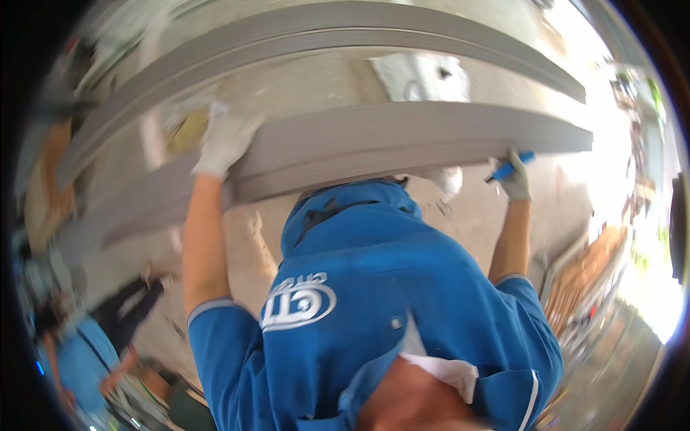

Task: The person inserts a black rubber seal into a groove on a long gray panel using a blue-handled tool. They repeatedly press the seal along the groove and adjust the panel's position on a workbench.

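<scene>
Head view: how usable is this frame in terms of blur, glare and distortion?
Head view: strong fisheye bends the grey boards into arcs; motion blur smears the left edge and the gloved left hand; daylight blows out the right side near the right hand; the blue shirt is fairly sharp.

Both arms raised overhead, gloved hands — left (223, 140), right (514, 179) — gripping, fingers curled.
</scene>
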A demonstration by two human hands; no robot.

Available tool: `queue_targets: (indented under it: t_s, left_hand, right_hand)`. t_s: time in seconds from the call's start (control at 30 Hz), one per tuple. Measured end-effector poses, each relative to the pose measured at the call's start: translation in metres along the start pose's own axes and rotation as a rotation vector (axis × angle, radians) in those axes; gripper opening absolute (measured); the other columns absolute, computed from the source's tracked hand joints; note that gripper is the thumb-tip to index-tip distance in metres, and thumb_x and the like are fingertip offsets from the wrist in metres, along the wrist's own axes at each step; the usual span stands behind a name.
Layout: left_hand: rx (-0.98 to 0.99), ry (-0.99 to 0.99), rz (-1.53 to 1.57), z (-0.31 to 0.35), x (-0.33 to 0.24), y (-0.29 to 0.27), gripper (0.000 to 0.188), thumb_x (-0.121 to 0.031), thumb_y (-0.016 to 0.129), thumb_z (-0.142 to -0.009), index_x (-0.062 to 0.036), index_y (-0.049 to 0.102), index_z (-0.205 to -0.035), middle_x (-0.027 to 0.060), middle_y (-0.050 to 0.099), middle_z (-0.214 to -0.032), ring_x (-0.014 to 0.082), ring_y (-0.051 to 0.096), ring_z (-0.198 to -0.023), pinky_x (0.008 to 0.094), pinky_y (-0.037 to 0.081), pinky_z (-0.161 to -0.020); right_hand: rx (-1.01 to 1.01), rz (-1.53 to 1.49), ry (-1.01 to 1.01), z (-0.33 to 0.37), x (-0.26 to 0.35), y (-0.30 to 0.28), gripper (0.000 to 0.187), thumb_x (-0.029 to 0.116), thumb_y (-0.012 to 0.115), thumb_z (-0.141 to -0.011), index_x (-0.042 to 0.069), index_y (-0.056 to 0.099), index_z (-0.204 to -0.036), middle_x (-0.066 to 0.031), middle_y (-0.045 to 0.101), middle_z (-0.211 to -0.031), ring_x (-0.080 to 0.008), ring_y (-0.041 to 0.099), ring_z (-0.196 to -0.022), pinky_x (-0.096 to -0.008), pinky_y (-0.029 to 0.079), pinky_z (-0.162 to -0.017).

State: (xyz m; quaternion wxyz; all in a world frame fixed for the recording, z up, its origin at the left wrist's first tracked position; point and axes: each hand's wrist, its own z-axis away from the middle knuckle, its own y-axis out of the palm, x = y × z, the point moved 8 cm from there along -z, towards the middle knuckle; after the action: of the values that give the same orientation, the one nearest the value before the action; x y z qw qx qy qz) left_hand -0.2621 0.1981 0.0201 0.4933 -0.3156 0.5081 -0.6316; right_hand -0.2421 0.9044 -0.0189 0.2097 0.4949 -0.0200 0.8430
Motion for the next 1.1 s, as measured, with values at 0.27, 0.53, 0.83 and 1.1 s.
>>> queue_targets:
  t_s: [0.27, 0.53, 0.83, 1.1]
  left_hand:
    - [-0.085, -0.295, 0.214, 0.010, 0.046, 0.004, 0.066, -0.059, 0.034, -0.107, -0.0064, 0.072, -0.119, 0.0258, 0.072, -0.103, 0.0469, 0.068, -0.096, 0.0538, 0.050, -0.087]
    - [-0.094, -0.308, 0.228, 0.014, 0.028, -0.010, 0.071, -0.062, 0.035, -0.106, -0.0047, 0.077, -0.100, 0.0261, 0.072, -0.096, 0.0468, 0.067, -0.091, 0.0564, 0.049, -0.081]
    - [-0.226, -0.270, 0.207, 0.022, 0.029, -0.009, 0.055, -0.054, 0.045, -0.105, -0.0104, 0.078, -0.099, 0.0178, 0.071, -0.084, 0.0401, 0.068, -0.082, 0.0507, 0.051, -0.075]
    - [-0.205, -0.414, 0.151, 0.027, 0.018, -0.023, 0.046, -0.057, 0.057, -0.096, -0.0161, 0.079, -0.097, 0.0150, 0.074, -0.086, 0.0358, 0.070, -0.081, 0.0513, 0.052, -0.073]
  right_hand:
    - [-0.108, 0.014, 0.019, 0.017, -0.018, 0.034, 0.024, 0.033, 0.077, -0.095, 0.012, 0.068, -0.102, -0.0046, 0.068, -0.090, -0.0184, 0.064, -0.078, -0.0314, 0.054, -0.072]
    - [-0.319, 0.650, -0.005, 0.046, 0.029, 0.026, 0.041, 0.039, 0.075, -0.095, 0.004, 0.068, -0.114, -0.0039, 0.068, -0.080, -0.0130, 0.063, -0.065, -0.0294, 0.051, -0.058]
    - [0.194, 1.211, -0.549, -0.003, 0.151, 0.233, 0.034, 0.023, 0.070, -0.091, 0.002, 0.072, -0.118, -0.0090, 0.073, -0.088, -0.0203, 0.067, -0.079, -0.0342, 0.051, -0.076]
    - [0.862, 1.747, 0.038, -0.142, 0.022, 0.272, 0.037, 0.031, 0.074, -0.078, 0.008, 0.076, -0.108, -0.0123, 0.071, -0.075, -0.0214, 0.067, -0.057, -0.0386, 0.053, -0.058]
